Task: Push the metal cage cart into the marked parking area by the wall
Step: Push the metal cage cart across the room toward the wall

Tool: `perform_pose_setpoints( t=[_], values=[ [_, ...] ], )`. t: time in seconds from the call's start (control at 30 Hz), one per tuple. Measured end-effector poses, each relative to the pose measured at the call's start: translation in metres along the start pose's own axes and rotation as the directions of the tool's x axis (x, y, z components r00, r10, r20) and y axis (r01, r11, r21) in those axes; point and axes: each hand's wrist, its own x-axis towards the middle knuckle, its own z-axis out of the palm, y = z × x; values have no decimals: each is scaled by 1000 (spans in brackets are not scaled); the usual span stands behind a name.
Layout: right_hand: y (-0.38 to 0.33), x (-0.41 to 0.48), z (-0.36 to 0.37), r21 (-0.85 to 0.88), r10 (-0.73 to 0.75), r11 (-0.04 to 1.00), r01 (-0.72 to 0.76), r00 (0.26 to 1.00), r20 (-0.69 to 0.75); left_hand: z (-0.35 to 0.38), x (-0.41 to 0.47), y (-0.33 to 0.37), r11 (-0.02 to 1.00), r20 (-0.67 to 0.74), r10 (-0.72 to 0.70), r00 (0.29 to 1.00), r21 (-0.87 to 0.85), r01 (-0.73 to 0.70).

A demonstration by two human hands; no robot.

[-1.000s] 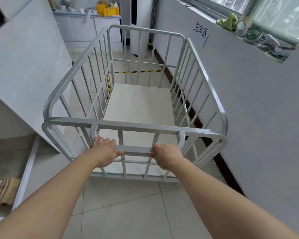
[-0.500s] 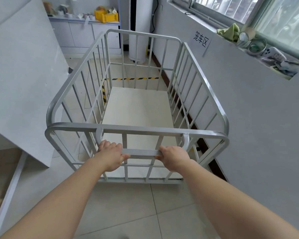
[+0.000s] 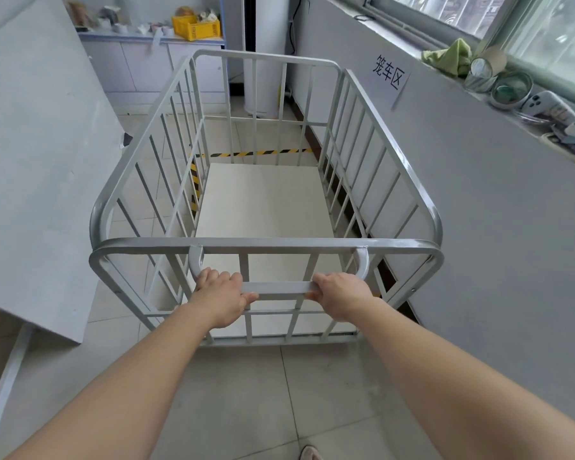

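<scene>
A grey metal cage cart (image 3: 266,242) with barred sides and a pale flat floor stands in front of me, its right side close along the grey wall. Its handle bar (image 3: 278,287) runs across the near end. My left hand (image 3: 222,297) grips the bar's left end and my right hand (image 3: 341,297) grips its right end. Yellow-and-black floor tape (image 3: 263,153) shows through the cart's far bars and down its left side. A paper sign (image 3: 389,74) with black characters hangs on the wall above the cart's far right corner.
A large grey slanted panel (image 3: 37,167) stands close on the left. A white cabinet (image 3: 153,68) with a yellow crate (image 3: 196,27) and a white column (image 3: 263,61) stand beyond the cart. The windowsill (image 3: 512,91) on the right holds tape rolls and a cloth.
The cart has rolled forward along the wall, over the taped lines. Both hands kept their grip on the handle bar, and the view has followed.
</scene>
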Motion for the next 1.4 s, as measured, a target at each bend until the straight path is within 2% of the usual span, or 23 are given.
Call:
perform_pose_setpoints(
  t=[0.7, 1.4],
  values=[
    [82, 104, -40, -15, -63, 998, 62, 998, -18, -47, 113, 32, 996, -40, -70, 997, -49, 68],
    [100, 154, -75, 65, -4, 998, -1, 997, 79, -78, 169, 32, 994, -10, -51, 999, -93, 50]
  ],
)
